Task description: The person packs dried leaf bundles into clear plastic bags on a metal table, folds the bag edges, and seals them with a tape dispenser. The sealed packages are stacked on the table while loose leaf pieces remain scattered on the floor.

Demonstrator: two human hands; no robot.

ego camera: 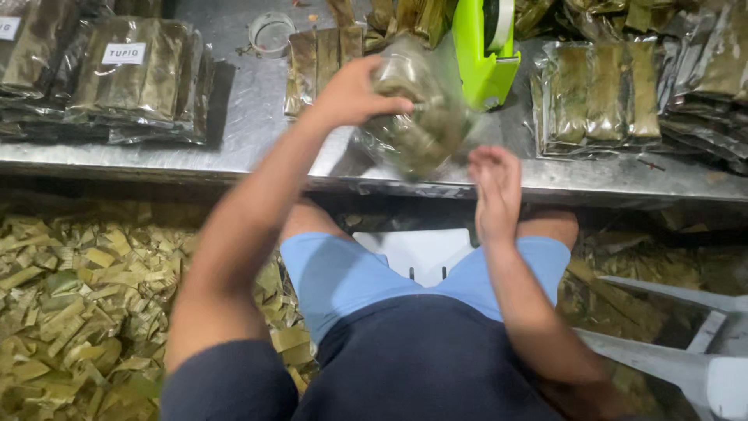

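My left hand (354, 93) grips the top of a clear plastic bag (417, 117) filled with leaf-wrapped rolls and holds it tilted over the front edge of the steel table (257, 125). Just right of the bag and below it, my right hand (495, 187) is flat with its fingers together; nothing is in it. Behind the bag stands a bright green tape dispenser (483, 51).
Stacks of packed leaf-wrapped rolls lie at the table's left (132, 78) and right (600, 93). A roll of clear tape (270, 33) sits at the back. Cut leaf scraps (78, 304) cover the floor. I sit on a white plastic stool (421, 253); another white chair (701, 343) is at right.
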